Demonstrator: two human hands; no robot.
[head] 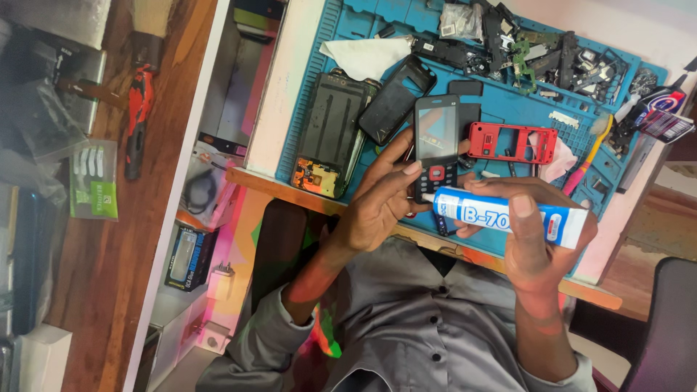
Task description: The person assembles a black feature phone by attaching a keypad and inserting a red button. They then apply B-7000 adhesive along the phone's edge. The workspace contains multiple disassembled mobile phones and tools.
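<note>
Black keypad phone [436,145] sat clamped in our left hand [377,207]; our right hand [534,250] gripped the white-and-blue glue tube [508,216] above the blue mat's [508,109] near edge, gluing seemingly unfinished.

- Location: phone repair workshop.
- Evidence: blue repair mat [508,109] on bench, carrying dismantled phone housings [330,131], a red phone frame [512,141] and loose circuit parts [537,54].

I count one keypad phone [436,145] in my left hand [377,207]; one white glue tube [508,215] in my right hand [534,243]; one red phone frame [512,142]; two black back covers [396,100] on the mat; one large opened handset [330,134]; one white cloth [365,55]; one toothbrush [592,152]; one blue mat [508,109]; loose small parts too many to count.
</note>
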